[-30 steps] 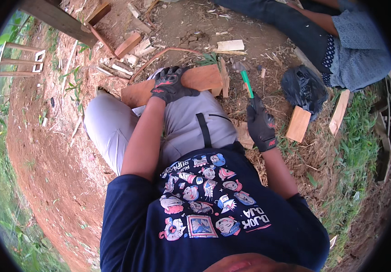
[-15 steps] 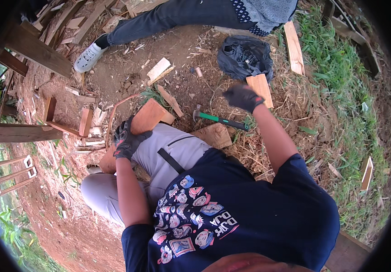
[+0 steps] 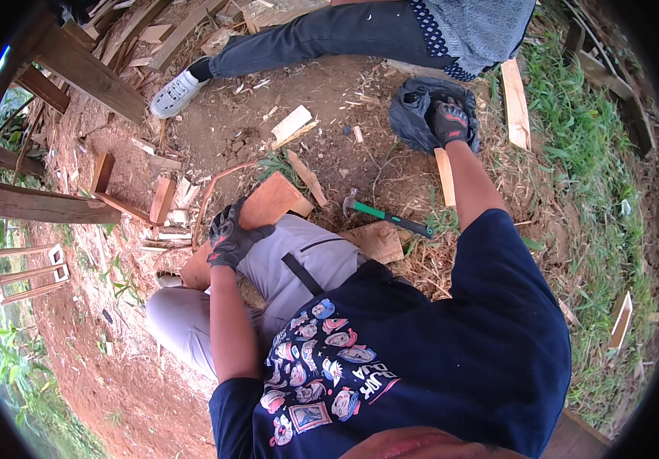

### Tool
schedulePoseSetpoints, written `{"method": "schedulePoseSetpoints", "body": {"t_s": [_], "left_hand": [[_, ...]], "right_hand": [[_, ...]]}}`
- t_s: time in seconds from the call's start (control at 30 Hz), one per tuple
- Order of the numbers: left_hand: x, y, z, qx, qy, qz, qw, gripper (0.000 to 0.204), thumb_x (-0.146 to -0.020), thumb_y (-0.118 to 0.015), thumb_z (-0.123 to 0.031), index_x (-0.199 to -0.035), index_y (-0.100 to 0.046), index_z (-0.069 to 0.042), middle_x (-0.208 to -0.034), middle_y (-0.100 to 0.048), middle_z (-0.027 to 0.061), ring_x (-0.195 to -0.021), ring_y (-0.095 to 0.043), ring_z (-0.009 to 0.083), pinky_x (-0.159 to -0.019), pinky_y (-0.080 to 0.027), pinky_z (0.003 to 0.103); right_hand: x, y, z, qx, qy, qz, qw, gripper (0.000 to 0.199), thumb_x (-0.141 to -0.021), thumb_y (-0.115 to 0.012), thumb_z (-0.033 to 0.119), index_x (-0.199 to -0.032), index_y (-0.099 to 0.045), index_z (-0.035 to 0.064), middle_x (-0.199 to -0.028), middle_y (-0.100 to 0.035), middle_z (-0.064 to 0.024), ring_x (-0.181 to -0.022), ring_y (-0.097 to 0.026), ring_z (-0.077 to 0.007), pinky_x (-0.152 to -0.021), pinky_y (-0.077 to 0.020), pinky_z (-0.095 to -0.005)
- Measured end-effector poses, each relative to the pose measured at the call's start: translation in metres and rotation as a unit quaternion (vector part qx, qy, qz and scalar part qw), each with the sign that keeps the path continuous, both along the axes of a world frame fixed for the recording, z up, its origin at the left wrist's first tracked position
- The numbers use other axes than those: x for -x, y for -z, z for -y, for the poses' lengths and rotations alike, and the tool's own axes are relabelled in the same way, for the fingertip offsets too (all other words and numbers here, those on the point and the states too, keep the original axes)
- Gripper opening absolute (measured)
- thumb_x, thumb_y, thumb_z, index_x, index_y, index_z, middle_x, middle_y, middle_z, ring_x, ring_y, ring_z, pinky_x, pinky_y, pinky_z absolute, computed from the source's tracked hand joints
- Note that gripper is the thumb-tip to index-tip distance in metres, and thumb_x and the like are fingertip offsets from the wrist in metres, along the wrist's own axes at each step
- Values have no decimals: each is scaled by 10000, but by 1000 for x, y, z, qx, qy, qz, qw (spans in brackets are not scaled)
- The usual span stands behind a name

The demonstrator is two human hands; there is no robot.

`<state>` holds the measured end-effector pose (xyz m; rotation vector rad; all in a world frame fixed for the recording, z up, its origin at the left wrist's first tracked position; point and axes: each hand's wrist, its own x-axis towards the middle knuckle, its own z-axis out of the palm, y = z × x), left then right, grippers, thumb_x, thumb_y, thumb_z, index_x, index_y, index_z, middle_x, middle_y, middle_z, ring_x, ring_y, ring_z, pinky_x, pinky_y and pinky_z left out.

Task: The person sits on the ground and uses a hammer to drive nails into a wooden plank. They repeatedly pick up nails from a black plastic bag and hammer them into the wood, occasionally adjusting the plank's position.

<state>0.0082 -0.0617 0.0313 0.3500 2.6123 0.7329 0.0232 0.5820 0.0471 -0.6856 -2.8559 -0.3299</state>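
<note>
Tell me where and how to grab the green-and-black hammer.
Probably best by the black rear section of the handle, from the right, with the right hand: the hammer lies low, its metal head to the left, and the long, slim handle's free end points right.

A white shoe (image 3: pixel 177 95) rests on brown dirt (image 3: pixel 325 96).

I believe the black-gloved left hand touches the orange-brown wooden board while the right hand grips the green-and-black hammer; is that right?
In the head view, the right hand is in the black plastic bag, not gripping the hammer, which lies on the ground. The rest stands.
</note>
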Motion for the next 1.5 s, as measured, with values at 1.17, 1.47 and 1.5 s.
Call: {"method": "schedulePoseSetpoints", "body": {"t_s": [1.17,1.47,1.5], "left_hand": [[13,20,1,-226,-172,-15,959,605,-969,-786,-456,-1408,-694,-50,-1384,-735,177,-1250,-724,323,-1067,-552,403],[9,-137,-80,-379,39,21,924,431,-972,-786,-113,-1388,-723,-21,-1279,-788,102,-1167,-726,152,-1040,-561,313],[11,-143,-85,-372,37,-42,927,369,-960,-791,-120,-1317,-770,-29,-1217,-810,98,-1108,-744,139,-1005,-574,312]], "right_hand": [[-5,-91,37,320,42,-174,930,345,-904,-817,370,-1151,-842,130,-1107,-825,-124,-1042,-781,-276,-912,-584,-408],[-10,-126,311,506,-283,-78,811,234,-896,-843,244,-1020,-844,46,-972,-792,-112,-884,-749,-219,-841,-562,-361],[-4,-127,326,545,-257,-62,796,228,-895,-840,242,-1015,-845,47,-959,-785,-116,-887,-748,-222,-843,-561,-364]]}}
